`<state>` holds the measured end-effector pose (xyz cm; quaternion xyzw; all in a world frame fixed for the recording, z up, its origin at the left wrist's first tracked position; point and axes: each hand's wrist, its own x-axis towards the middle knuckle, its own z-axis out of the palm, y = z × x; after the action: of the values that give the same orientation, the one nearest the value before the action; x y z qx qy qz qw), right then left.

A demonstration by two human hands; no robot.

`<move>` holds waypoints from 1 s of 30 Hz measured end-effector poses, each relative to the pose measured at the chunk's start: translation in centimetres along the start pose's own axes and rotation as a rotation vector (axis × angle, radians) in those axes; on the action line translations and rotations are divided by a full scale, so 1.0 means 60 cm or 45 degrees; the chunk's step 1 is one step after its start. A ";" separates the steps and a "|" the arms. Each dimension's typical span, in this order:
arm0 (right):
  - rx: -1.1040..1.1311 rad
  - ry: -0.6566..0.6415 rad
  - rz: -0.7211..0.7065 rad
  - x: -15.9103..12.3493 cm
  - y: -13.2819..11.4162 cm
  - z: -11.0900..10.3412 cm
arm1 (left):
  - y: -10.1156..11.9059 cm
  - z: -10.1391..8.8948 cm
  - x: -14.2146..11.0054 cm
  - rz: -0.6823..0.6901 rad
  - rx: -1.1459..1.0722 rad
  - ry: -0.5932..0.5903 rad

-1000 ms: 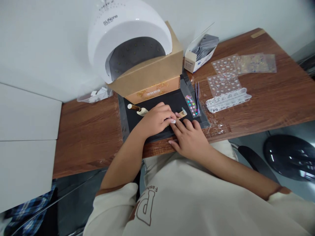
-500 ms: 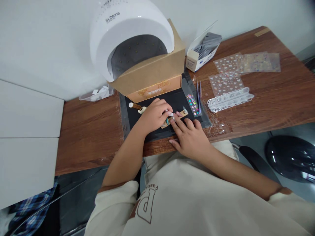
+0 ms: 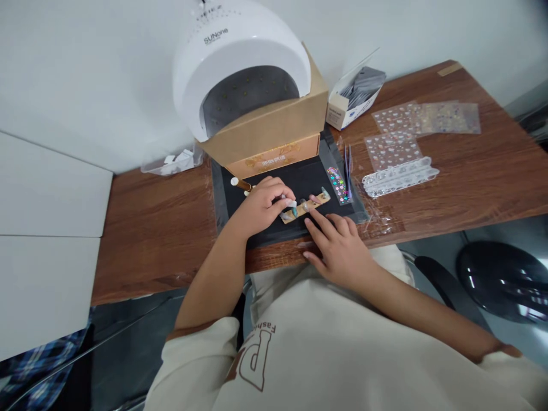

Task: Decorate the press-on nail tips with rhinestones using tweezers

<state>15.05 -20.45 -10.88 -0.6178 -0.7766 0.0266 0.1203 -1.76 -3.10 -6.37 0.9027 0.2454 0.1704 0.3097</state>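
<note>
My left hand [image 3: 262,204] is closed, thumb and index finger pinching a small white piece, perhaps a wipe [image 3: 291,204], just above the left end of a tan display strip [image 3: 303,209]. Several press-on nails stand along the strip; a teal one [image 3: 294,212] is directly under the white piece. My right hand [image 3: 340,245] has its fingers spread, the index fingertip at the strip's front edge near the middle. Strip and hands are over a black mat [image 3: 269,233]. Beside my left hand, a bottle with a gold-brown handle [image 3: 244,185] is partly hidden by it.
A white nail lamp [image 3: 240,48] sits on a cardboard box [image 3: 274,123] behind the mat. Right of my hands are a sticker sheet [image 3: 338,184], tweezers [image 3: 347,165], clear plastic cases [image 3: 398,177] and a box of grey packets [image 3: 355,97]. A clear tray [image 3: 171,165] holds white pieces.
My left hand has lifted slightly away from the strip with the white piece. My right hand has drawn back a little toward me, uncovering more of the strip.
</note>
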 end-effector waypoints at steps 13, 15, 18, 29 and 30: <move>-0.005 -0.088 -0.047 0.024 -0.016 0.000 | -0.006 0.003 -0.001 0.058 0.068 -0.202; -0.006 -0.099 -0.045 0.028 -0.018 -0.001 | -0.005 0.003 -0.001 0.067 0.063 -0.214; 0.003 -0.112 -0.034 0.034 -0.021 -0.001 | -0.002 0.001 -0.002 0.084 0.052 -0.238; 0.015 -0.143 -0.016 0.042 -0.023 0.003 | -0.002 0.003 0.000 0.080 0.053 -0.249; 0.014 -0.145 -0.017 0.042 -0.023 0.003 | -0.002 0.004 0.000 0.075 0.057 -0.242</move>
<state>13.18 -18.33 -10.41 -0.6094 -0.7862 0.0650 0.0795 -1.70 -3.11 -6.62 0.9284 0.1918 0.0875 0.3061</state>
